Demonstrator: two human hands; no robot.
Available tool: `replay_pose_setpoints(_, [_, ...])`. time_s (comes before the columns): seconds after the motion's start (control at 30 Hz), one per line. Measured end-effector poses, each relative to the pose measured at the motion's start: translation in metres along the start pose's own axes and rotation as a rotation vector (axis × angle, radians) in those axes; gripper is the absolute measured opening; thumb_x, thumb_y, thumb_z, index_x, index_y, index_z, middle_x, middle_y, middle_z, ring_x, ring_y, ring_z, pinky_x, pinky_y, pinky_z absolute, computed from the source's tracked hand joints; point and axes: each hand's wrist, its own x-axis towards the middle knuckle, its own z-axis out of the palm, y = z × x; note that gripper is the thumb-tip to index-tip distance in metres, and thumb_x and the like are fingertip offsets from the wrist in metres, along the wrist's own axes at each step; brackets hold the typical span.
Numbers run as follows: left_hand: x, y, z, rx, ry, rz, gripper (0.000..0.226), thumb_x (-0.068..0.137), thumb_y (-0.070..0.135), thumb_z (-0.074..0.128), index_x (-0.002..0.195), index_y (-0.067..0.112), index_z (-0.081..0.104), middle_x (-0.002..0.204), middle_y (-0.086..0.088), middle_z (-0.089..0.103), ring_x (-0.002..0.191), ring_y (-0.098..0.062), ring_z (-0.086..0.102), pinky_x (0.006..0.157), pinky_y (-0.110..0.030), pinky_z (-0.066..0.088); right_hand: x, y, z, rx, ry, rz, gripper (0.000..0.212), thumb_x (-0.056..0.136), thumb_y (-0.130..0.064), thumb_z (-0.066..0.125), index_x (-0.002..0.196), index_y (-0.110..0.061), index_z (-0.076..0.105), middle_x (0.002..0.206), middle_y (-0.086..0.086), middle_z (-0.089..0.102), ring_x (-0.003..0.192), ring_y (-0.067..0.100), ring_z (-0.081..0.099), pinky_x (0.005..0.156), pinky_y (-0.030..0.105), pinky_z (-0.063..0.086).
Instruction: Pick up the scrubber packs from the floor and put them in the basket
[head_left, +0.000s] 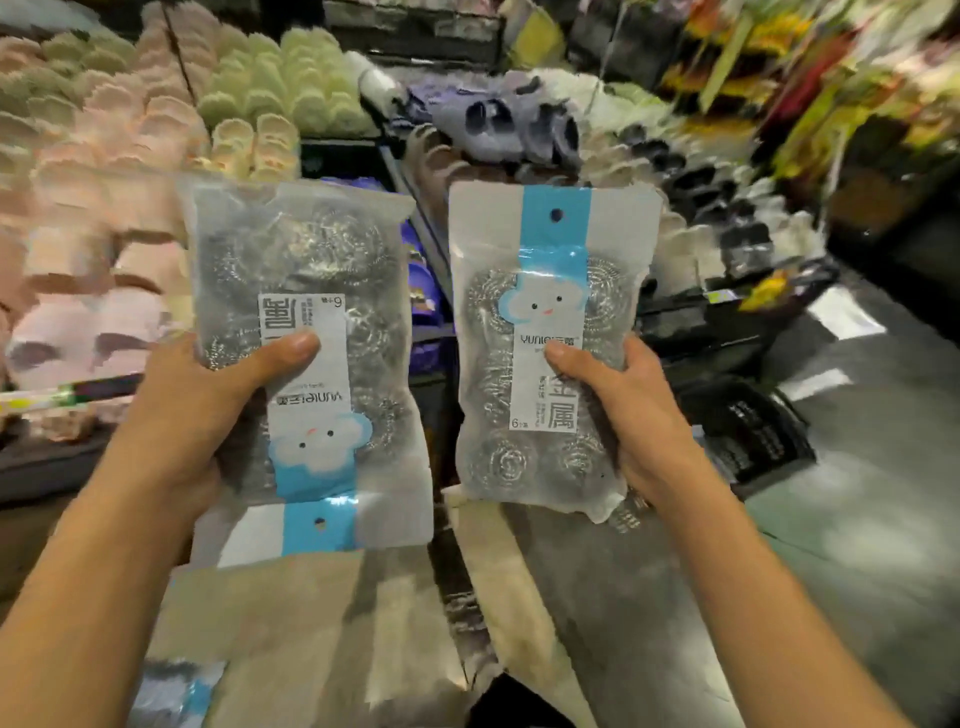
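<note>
Pickup done for two: left hand (182, 415) grips upside-down scrubber pack (306, 353), right hand (639, 415) grips upright scrubber pack (545, 343); black basket (748, 431) drop pending.

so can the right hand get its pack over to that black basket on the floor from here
Probably yes. The right hand holds its scrubber pack up in the air, and the black basket sits low just to its right, with nothing visible between them. The basket's opening is blurred, so how full it is cannot be told.
</note>
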Motion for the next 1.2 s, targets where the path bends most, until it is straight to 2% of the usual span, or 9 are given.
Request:
replay_pose_setpoints(0.1, [0.006, -0.013, 0.077, 0.007, -0.168, -0.033, 0.024, 0.072, 0.018, 0.08, 0.095, 0.019, 0.073, 0.075, 0.005, 0.079, 0.062, -0.012, 0.075, 0.049, -0.035, 0.061, -0.016, 0.0, -0.072, 0.006, 0.187, -0.017, 0.032, 0.09, -0.01, 0.075, 0.121, -0.014, 0.067, 0.106, 0.003, 0.081, 0.096, 0.021, 0.078, 0.078, 0.032, 0.063])
replay_pose_setpoints(0.23, [0.001, -0.037, 0.196, 0.047, -0.39, -0.059, 0.039, 0.053, 0.029, 0.084, 0.089, 0.019, 0.077, 0.079, 0.002, 0.08, 0.064, -0.013, 0.076, 0.05, -0.03, 0.06, -0.039, -0.002, -0.177, 0.017, 0.429, -0.004, 0.024, 0.088, -0.015, 0.078, 0.107, -0.023, 0.068, 0.097, 0.0, 0.082, 0.085, 0.017, 0.079, 0.07, 0.028, 0.064])
replay_pose_setpoints(0.3, [-0.01, -0.051, 0.256, 0.061, -0.498, -0.062, 0.037, 0.058, 0.026, 0.083, 0.093, 0.019, 0.077, 0.083, 0.001, 0.081, 0.068, -0.013, 0.077, 0.053, -0.028, 0.06, -0.051, -0.001, -0.231, 0.046, 0.544, -0.005, 0.021, 0.087, -0.014, 0.078, 0.103, -0.024, 0.067, 0.091, -0.001, 0.082, 0.081, 0.016, 0.079, 0.069, 0.03, 0.065])
replay_pose_setpoints(0.5, [-0.063, -0.097, 0.43, 0.154, -0.753, -0.1, 0.036, 0.067, 0.024, 0.081, 0.102, 0.017, 0.076, 0.093, -0.003, 0.081, 0.081, -0.019, 0.079, 0.063, -0.031, 0.062, -0.098, 0.002, -0.376, 0.122, 0.794, -0.006, 0.032, 0.089, -0.017, 0.076, 0.12, -0.013, 0.069, 0.106, 0.009, 0.08, 0.097, 0.031, 0.078, 0.086, 0.048, 0.062])
replay_pose_setpoints(0.63, [-0.1, -0.124, 0.528, 0.201, -0.88, -0.122, 0.043, 0.065, 0.026, 0.082, 0.107, 0.017, 0.076, 0.097, -0.003, 0.081, 0.084, -0.019, 0.079, 0.066, -0.03, 0.063, -0.121, 0.002, -0.461, 0.154, 0.899, -0.032, 0.029, 0.089, -0.012, 0.074, 0.118, -0.012, 0.069, 0.102, 0.007, 0.081, 0.092, 0.027, 0.079, 0.074, 0.036, 0.064])
replay_pose_setpoints(0.77, [-0.125, -0.147, 0.615, 0.25, -0.975, -0.14, 0.036, 0.068, 0.024, 0.082, 0.103, 0.018, 0.077, 0.096, -0.002, 0.081, 0.083, -0.018, 0.079, 0.065, -0.03, 0.063, -0.131, 0.005, -0.53, 0.178, 0.996, -0.045, 0.03, 0.09, -0.008, 0.073, 0.119, -0.01, 0.067, 0.1, 0.004, 0.081, 0.088, 0.021, 0.079, 0.067, 0.028, 0.062])
replay_pose_setpoints(0.93, [-0.137, -0.176, 0.721, 0.283, -1.055, -0.132, 0.019, 0.079, 0.017, 0.08, 0.097, 0.02, 0.076, 0.084, 0.002, 0.081, 0.07, -0.013, 0.077, 0.054, -0.026, 0.059, -0.12, 0.009, -0.608, 0.184, 1.086, -0.047, 0.032, 0.091, -0.008, 0.072, 0.123, -0.012, 0.066, 0.104, 0.004, 0.081, 0.092, 0.021, 0.079, 0.07, 0.028, 0.062])
replay_pose_setpoints(1.07, [-0.137, -0.198, 0.809, 0.284, -1.105, -0.176, 0.034, 0.066, 0.025, 0.083, 0.099, 0.022, 0.075, 0.086, 0.002, 0.081, 0.07, -0.015, 0.078, 0.053, -0.028, 0.059, -0.092, 0.003, -0.676, 0.171, 1.127, -0.01, 0.032, 0.092, -0.013, 0.071, 0.123, -0.016, 0.066, 0.108, 0.004, 0.08, 0.097, 0.022, 0.078, 0.079, 0.035, 0.065])
replay_pose_setpoints(1.2, [-0.124, -0.209, 0.893, 0.273, -1.102, -0.196, 0.037, 0.065, 0.025, 0.083, 0.102, 0.021, 0.075, 0.088, 0.001, 0.081, 0.073, -0.017, 0.079, 0.053, -0.03, 0.06, -0.057, -0.016, -0.747, 0.145, 1.116, 0.025, 0.035, 0.09, -0.016, 0.071, 0.125, -0.017, 0.066, 0.111, 0.004, 0.08, 0.1, 0.023, 0.078, 0.083, 0.039, 0.064])
